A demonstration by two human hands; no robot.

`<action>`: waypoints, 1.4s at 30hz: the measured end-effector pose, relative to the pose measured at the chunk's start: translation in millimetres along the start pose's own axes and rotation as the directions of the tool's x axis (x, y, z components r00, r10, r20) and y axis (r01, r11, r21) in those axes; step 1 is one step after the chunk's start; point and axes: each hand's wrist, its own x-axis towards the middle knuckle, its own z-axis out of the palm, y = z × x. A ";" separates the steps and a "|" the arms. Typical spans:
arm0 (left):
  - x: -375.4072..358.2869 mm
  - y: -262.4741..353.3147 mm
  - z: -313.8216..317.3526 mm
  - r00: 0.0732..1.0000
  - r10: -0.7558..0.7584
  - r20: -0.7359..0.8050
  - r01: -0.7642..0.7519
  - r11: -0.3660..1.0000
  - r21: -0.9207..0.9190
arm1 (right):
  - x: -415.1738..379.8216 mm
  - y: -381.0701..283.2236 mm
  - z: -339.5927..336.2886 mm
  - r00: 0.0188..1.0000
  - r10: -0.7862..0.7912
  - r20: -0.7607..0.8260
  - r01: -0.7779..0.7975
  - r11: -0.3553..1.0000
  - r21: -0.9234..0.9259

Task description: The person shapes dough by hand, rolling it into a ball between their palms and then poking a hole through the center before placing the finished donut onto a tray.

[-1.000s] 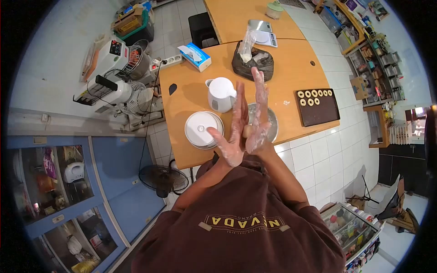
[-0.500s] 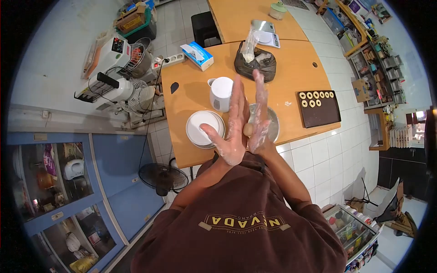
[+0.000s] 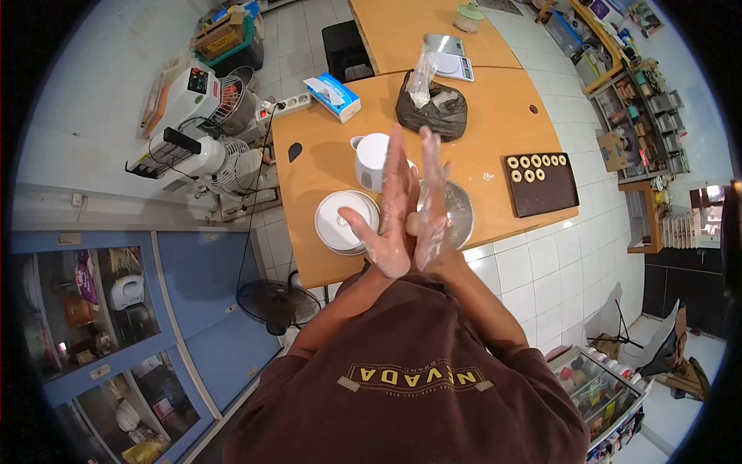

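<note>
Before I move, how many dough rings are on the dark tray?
9 dough rings: six in a row along the far edge of the dark tray, three in a second row nearer, at its left. None looks hidden.

Wd-top tbl (image 3: 495, 100) on wht tile flr (image 3: 522, 278), blue cabs (image 3: 205, 271) left.

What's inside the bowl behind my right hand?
Pale, powdery-looking smears show on the right side of the bowl. Your right hand hides its left side, so I can't tell what's there.
</note>
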 end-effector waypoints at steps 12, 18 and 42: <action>8.1 -8.9 -30.5 0.907 -0.421 -0.007 0.289 0.634 -0.718 | 17.8 -15.5 -41.9 0.988 -0.015 -0.153 -0.027 0.963 -0.267; 12.2 -3.9 -38.3 0.916 -0.401 -0.004 0.282 0.651 -0.705 | -5.9 -5.6 -49.9 0.999 0.036 -0.032 -0.046 0.920 -0.388; -3.7 -6.2 -34.7 0.881 -0.472 -0.027 0.365 0.715 -0.596 | -24.8 3.7 -40.4 0.982 0.084 0.171 -0.020 0.938 -0.345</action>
